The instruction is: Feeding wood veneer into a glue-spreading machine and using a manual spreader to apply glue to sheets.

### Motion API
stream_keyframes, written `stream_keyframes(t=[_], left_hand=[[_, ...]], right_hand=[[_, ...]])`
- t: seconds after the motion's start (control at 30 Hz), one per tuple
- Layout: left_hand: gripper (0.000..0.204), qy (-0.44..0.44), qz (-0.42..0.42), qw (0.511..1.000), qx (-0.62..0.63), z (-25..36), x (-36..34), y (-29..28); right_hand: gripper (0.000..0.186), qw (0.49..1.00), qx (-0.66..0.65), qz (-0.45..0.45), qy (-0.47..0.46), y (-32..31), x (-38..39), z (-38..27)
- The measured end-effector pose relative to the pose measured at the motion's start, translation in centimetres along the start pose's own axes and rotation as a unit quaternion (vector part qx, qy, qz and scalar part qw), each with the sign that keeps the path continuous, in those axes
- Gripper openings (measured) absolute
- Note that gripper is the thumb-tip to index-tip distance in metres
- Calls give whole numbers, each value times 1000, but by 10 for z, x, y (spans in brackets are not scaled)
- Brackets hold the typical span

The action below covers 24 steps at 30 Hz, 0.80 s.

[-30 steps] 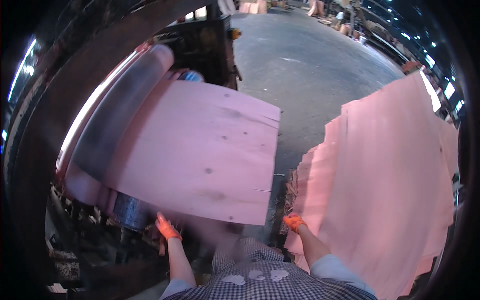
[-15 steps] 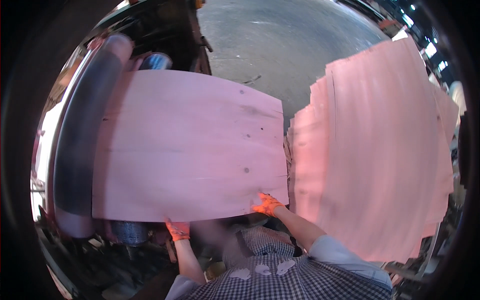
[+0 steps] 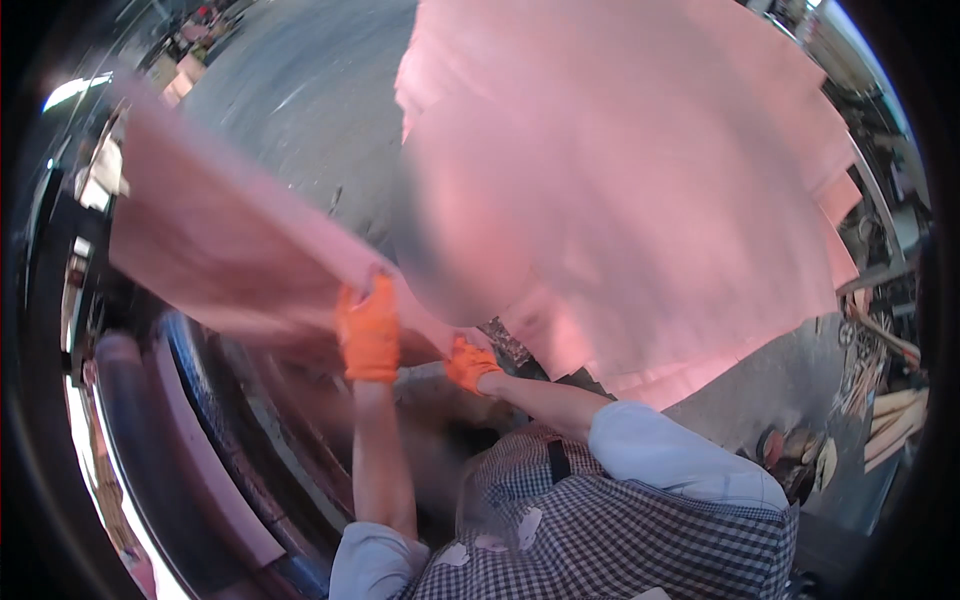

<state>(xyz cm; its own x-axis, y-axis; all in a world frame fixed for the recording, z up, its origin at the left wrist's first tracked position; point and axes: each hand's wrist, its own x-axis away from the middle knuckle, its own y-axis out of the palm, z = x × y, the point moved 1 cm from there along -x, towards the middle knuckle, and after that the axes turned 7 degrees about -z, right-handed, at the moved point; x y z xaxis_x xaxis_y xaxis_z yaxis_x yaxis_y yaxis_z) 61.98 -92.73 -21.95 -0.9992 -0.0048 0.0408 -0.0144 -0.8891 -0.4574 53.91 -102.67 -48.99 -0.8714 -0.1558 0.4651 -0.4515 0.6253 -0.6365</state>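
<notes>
A thin, pinkish wood veneer sheet (image 3: 220,240) is raised and tilted on my left, slanting from the upper left down toward my body, its far end blurred. My left hand (image 3: 370,330), in an orange glove, is closed on the sheet's edge. Closer to me, my gloved right hand (image 3: 470,365) grips the sheet near its end, with the fingers partly hidden. Beyond my right hand lies a large stack of similar veneer sheets (image 3: 620,180), with uneven edges.
A machine with a long dark roller (image 3: 150,450) stands at the lower left, below the lifted sheet. Grey concrete floor (image 3: 290,110) shows behind the sheet and stack. Pieces of wood (image 3: 895,420) lie at the far right.
The sheet has come up from lying flat beside the roller to a steep tilt. My left hand has moved up and now grips its edge. My view has turned right, toward the stack.
</notes>
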Motion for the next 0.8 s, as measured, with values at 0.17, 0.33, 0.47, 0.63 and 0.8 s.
stream_keyframes(t=[0.17,0.33,0.47,0.63,0.8], left_hand=[[56,129,-207,968,52,139,35,134],[67,163,-433,832,306,140,81,163],[62,109,-357,905,204,71,90,123],[59,44,1,999,20,-47,115,-24],[59,-106,401,901,127,-156,239,-171]], right_hand=[[34,988,-80,114,-68,-61,40,121],[48,942,-185,259,109,-100,99,251],[47,808,-370,257,380,-119,152,307],[26,815,-352,22,459,-60,140,299],[28,890,-218,-135,376,6,72,265]])
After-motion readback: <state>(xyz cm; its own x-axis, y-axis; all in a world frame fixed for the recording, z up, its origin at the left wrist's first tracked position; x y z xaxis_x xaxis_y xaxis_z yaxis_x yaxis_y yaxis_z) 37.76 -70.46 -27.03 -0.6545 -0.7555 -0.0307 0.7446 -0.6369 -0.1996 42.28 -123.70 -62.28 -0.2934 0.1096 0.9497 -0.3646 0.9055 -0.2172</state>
